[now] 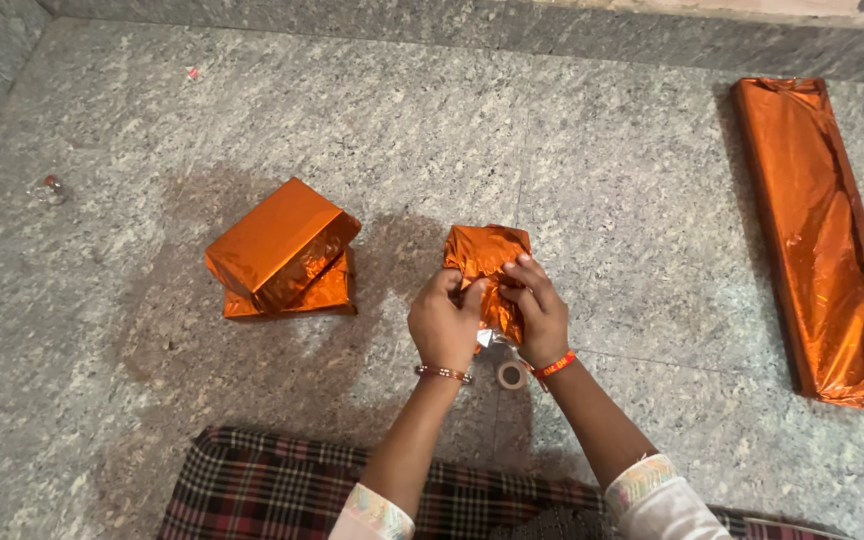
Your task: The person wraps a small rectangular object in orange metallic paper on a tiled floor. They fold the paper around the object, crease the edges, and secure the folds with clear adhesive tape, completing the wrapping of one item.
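While both hands (492, 315) pinch, foil parcel (485, 255) sits between.

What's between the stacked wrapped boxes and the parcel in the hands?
Only bare speckled stone floor in the head view. The stacked orange boxes sit apart from the foil parcel that the left hand and right hand grip.

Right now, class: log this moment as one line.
left hand: holds parcel | right hand: holds parcel | tape: on floor | two wrapped boxes: stacked
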